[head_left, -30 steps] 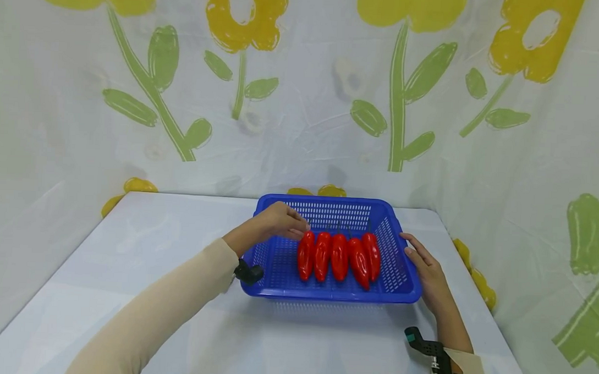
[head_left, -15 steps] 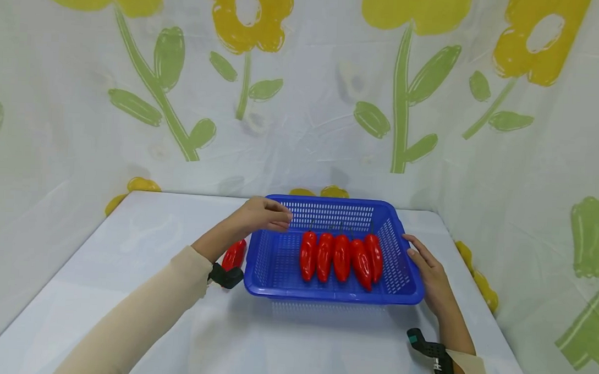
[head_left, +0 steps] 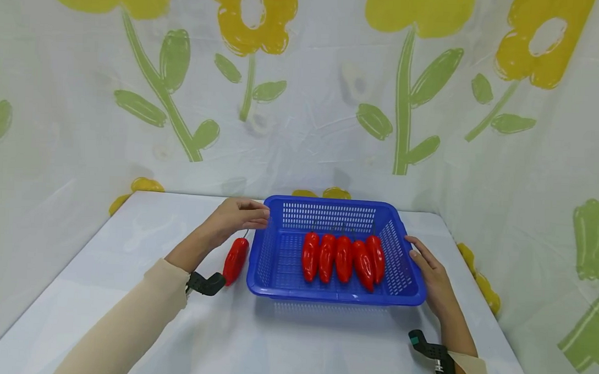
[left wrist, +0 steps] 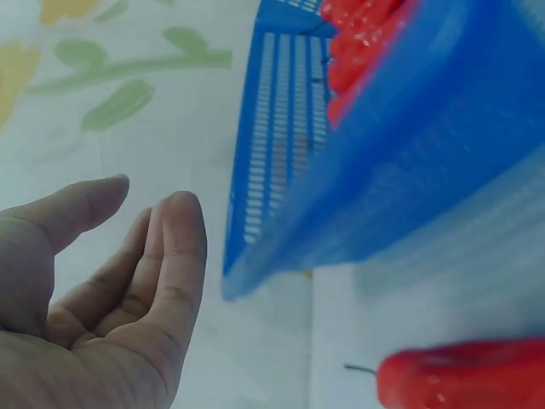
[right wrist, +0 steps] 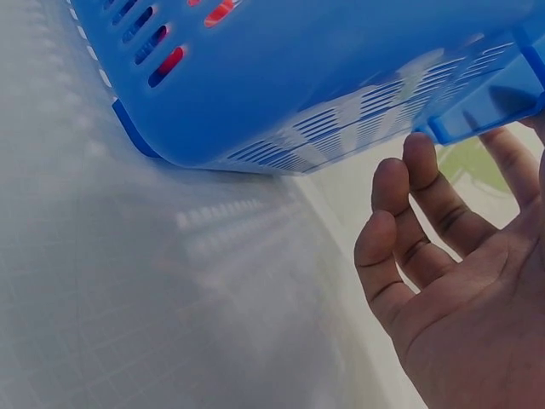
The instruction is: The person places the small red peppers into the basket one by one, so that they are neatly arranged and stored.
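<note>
A blue plastic basket (head_left: 286, 294) stands on the white table, with several red chili peppers (head_left: 343, 260) side by side in it, stems pointing to the back. Another red chili pepper (head_left: 236, 261) lies on the table just left of the basket, partly under the left wrist's camera. My left hand (head_left: 236, 218) hovers above that pepper, by the basket's left rim. In the left wrist view its thumb and fingers are apart and hold nothing. My right hand (head_left: 432, 274) holds the basket's right rim; in the right wrist view several fingers (right wrist: 392, 183) hang loosely below the rim.
A white cloth wall (head_left: 322, 116) with printed yellow flowers stands behind the table and along its sides. The white table (head_left: 294, 346) extends in front of the basket and to its left.
My left hand has come out from over the leftmost pepper in the basket and moved left past the rim. The pepper on the table has come into view. My right hand stays on the rim.
</note>
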### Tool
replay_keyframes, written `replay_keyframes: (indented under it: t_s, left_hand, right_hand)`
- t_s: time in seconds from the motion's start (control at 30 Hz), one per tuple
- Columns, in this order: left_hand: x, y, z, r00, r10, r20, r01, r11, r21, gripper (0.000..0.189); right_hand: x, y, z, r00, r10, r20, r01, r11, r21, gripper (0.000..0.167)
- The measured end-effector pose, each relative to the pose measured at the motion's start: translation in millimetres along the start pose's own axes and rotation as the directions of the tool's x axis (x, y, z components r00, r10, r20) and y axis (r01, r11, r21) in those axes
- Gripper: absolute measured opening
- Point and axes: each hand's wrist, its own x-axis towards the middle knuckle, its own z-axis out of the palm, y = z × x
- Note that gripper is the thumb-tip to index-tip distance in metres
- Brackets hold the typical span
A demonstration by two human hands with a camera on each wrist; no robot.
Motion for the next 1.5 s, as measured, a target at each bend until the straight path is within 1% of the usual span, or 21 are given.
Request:
replay_keyframes:
  t_s: [0.1,0.23,0.33,0.5,0.73,1.03,1.3,1.5]
  left_hand:
    - [-3.8,-8.5,-7.3,1.000,-0.004,-0.025,0.005,1.000,0.017,0.043]
    - [-9.9,-17.3,-15.3,0.998,-0.023,-0.056,0.024,1.000,0.014,0.043]
    - [-14.1,-23.3,-19.8,0.996,-0.035,-0.085,0.036,0.999,0.012,0.042]
    - [-19.5,-35.5,-25.1,0.989,-0.071,-0.128,0.075,0.997,0.025,0.042]
    - [-24.1,-52.8,-28.4,0.980,-0.123,-0.156,0.127,0.992,0.015,0.043]
    - [-28.7,-71.7,-31.6,0.969,-0.154,-0.196,0.165,0.986,0.040,0.045]
    - [-31.9,-84.5,-31.9,0.955,-0.190,-0.228,0.205,0.978,0.041,0.044]
    - [-33.9,-91.1,-29.4,0.940,-0.242,-0.240,0.257,0.966,0.034,0.046]
  right_hand:
    - [1.1,0.1,-0.2,1.000,0.007,0.000,-0.007,1.000,-0.002,0.060]
    - [1.1,0.3,0.1,1.000,0.015,0.000,-0.015,1.000,-0.001,0.061]
    - [0.5,0.3,-0.1,1.000,0.011,-0.002,-0.011,1.000,-0.007,0.060]
    - [0.2,-0.3,-0.9,1.000,0.003,0.002,-0.003,1.000,-0.003,0.059]
    - [0.5,0.6,-1.4,1.000,0.003,0.017,-0.003,1.000,0.029,0.059]
    - [1.9,2.4,-1.7,1.000,0.000,0.024,-0.001,0.999,0.043,0.059]
    - [1.8,1.7,-0.8,1.000,0.005,0.013,-0.005,1.000,0.021,0.059]
    - [1.2,1.4,-1.0,1.000,-0.002,0.021,0.001,0.999,0.051,0.058]
